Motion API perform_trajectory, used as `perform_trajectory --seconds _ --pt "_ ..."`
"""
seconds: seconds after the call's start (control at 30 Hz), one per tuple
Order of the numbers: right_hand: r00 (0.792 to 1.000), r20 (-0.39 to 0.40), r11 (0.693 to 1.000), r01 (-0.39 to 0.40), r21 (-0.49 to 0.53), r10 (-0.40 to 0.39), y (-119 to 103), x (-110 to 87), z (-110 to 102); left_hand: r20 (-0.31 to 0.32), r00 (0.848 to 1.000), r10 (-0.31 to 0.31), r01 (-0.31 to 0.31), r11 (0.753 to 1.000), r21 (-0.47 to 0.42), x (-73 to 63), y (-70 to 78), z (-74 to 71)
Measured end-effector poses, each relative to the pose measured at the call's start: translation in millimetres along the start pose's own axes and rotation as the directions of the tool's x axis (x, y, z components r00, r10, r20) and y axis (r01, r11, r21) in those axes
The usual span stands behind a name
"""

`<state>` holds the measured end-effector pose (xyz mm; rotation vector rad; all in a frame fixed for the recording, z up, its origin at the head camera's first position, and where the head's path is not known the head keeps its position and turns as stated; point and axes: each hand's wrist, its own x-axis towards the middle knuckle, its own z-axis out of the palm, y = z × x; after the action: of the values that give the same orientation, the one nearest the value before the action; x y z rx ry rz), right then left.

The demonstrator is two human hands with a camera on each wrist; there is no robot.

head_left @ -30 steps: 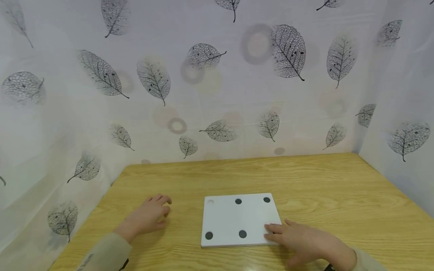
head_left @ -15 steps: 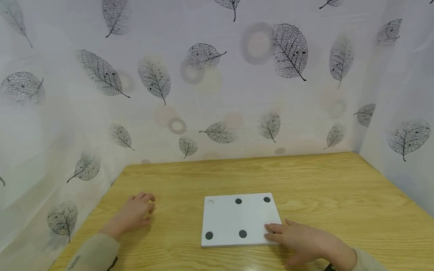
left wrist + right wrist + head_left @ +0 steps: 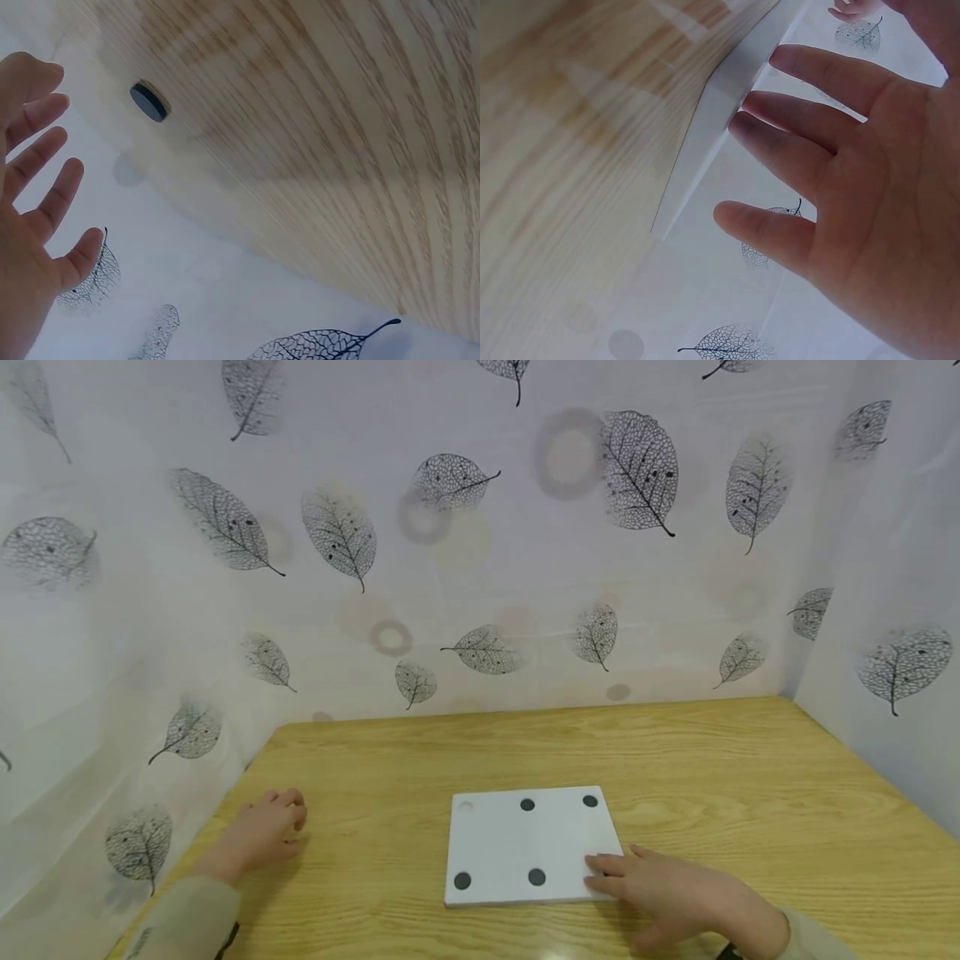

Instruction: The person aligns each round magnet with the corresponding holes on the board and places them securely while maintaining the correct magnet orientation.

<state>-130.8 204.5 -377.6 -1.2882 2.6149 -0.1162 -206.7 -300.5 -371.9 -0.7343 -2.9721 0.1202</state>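
A white rectangular board [image 3: 498,843] lies on the table with several dark round discs set in it, one of them this dark disc [image 3: 536,877]. Its far left corner shows a shallow round recess [image 3: 467,806] with no disc in it. My right hand [image 3: 675,893] rests its straight fingertips on the board's near right corner, covering that part. Off to the left, my left hand [image 3: 258,831] is held over the table with loosely bent fingers and nothing in them. Beyond its fingertips in the left wrist view, a loose dark disc [image 3: 148,103] lies on the wood; the head view hides it.
The wooden table [image 3: 750,793] runs to a pale curtain [image 3: 510,568] with leaf prints, which closes off the back and both sides. Wood surface lies between the left hand and the board.
My left hand has moved steadily left, away from the board, toward the table's left edge. The right hand and the board have stayed in place.
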Motion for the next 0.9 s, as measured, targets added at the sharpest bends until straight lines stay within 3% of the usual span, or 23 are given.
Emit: perform_trajectory --seconds 0.37,0.63,0.9 --pt "1.0 -0.01 0.999 0.012 -0.03 -0.012 0.2 0.2 1.0 0.1 0.989 -0.106 0.109 0.994 -0.025 -4.6 -6.9 3.7" --pt "1.0 -0.013 1.0 0.018 -0.013 -0.018 0.6 0.4 0.8 0.179 0.975 -0.128 0.143 0.987 -0.069 -3.6 -13.6 7.6" --pt "1.0 -0.02 1.0 0.016 -0.014 -0.016 1.2 -0.1 0.7 0.185 0.97 -0.161 0.182 0.978 -0.102 -2.7 -13.6 8.0"
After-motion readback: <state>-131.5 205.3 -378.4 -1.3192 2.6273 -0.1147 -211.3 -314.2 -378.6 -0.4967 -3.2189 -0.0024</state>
